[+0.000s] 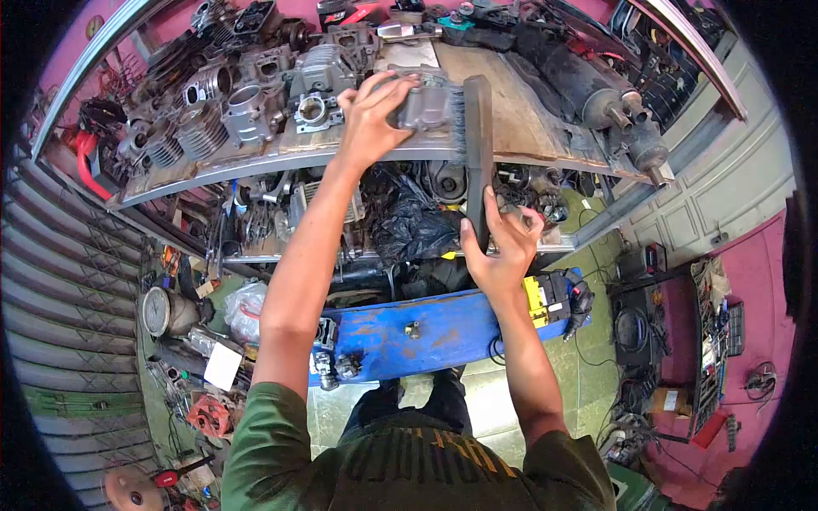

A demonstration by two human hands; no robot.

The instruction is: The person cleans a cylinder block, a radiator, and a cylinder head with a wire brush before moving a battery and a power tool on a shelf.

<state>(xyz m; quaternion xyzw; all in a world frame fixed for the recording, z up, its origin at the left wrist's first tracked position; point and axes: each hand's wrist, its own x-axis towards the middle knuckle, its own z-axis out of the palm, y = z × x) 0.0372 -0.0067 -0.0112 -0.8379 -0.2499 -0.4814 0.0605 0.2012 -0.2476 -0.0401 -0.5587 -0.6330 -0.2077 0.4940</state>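
Observation:
A long-handled brush (479,145) with dark bristles is gripped near the lower end of its handle by my right hand (501,247). Its bristles face left and meet the right side of a grey metal engine cover (429,106) on the upper shelf. My left hand (373,117) grips the left end of that cover, fingers over the far side and thumb at the near side. Just left of my left hand stand a round-mouthed metal part (313,111) and a finned cylinder block (322,70).
Engine cylinders (249,111) crowd the shelf's left side; exhaust mufflers (596,94) lie on its right. A black plastic bag (417,223) sits on the lower shelf. Below, a blue bench (383,336) bears small metal parts and a yellow-and-black box (547,298). A metal rail (281,162) edges the shelf.

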